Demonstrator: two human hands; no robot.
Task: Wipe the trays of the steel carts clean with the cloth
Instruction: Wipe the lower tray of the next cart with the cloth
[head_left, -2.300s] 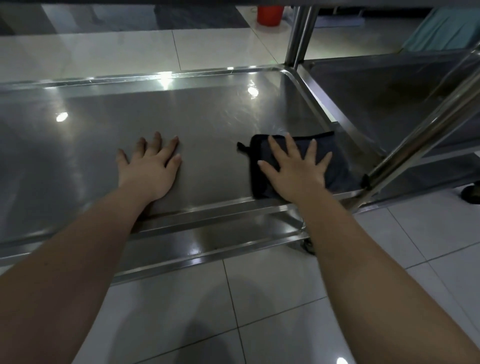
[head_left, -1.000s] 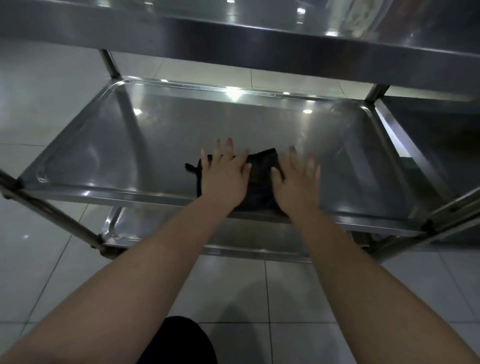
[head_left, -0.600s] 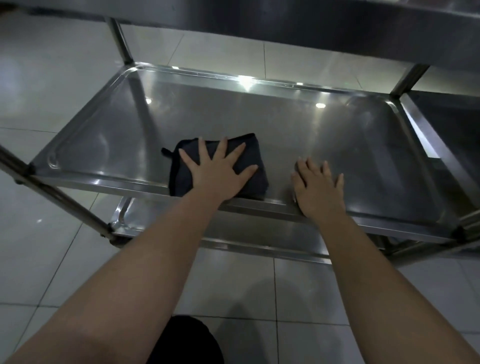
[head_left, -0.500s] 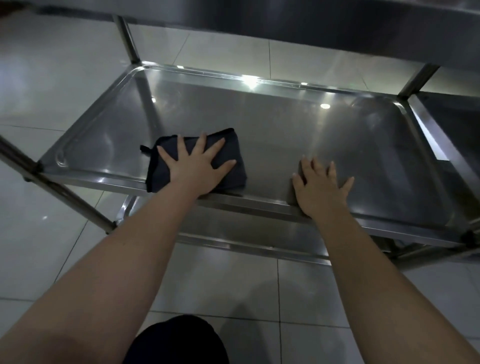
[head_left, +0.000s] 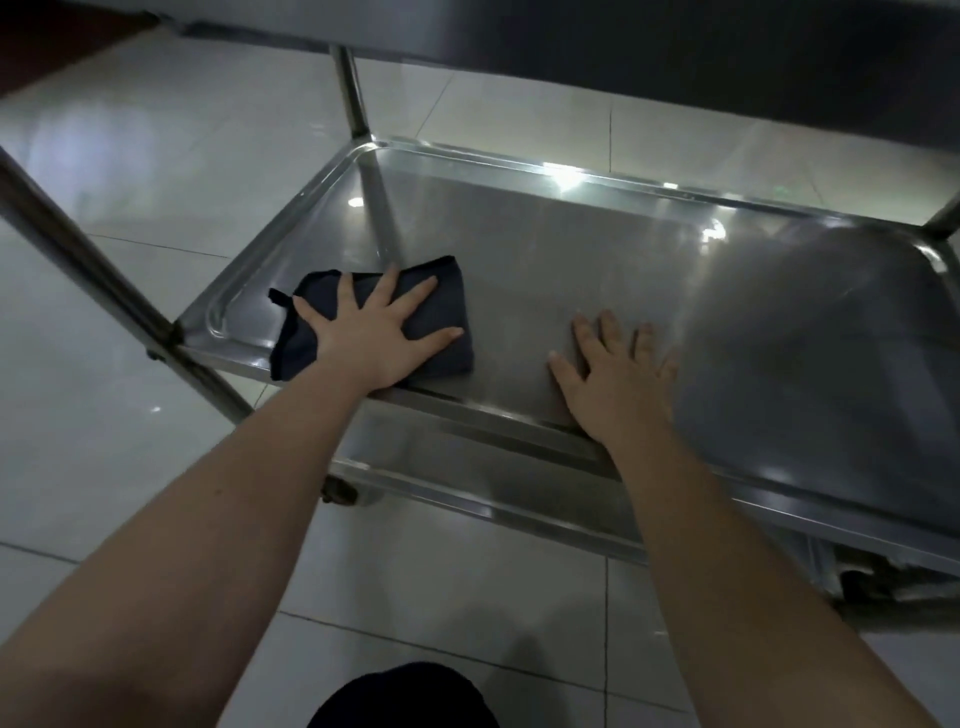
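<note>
A folded dark blue cloth lies flat near the front left corner of the steel cart's middle tray. My left hand presses on the cloth with its fingers spread straight. My right hand rests flat on the bare steel near the tray's front rim, to the right of the cloth, fingers spread and holding nothing.
The cart's top shelf overhangs the tray at the top of the view. Steel posts stand at the tray's corners, one slanting at the left. A lower tray and a caster show below, on the pale tiled floor.
The cloth passed from my right hand to my left, which has slid it leftward along the tray's front to the left corner. My right hand has settled flat on the bare steel.
</note>
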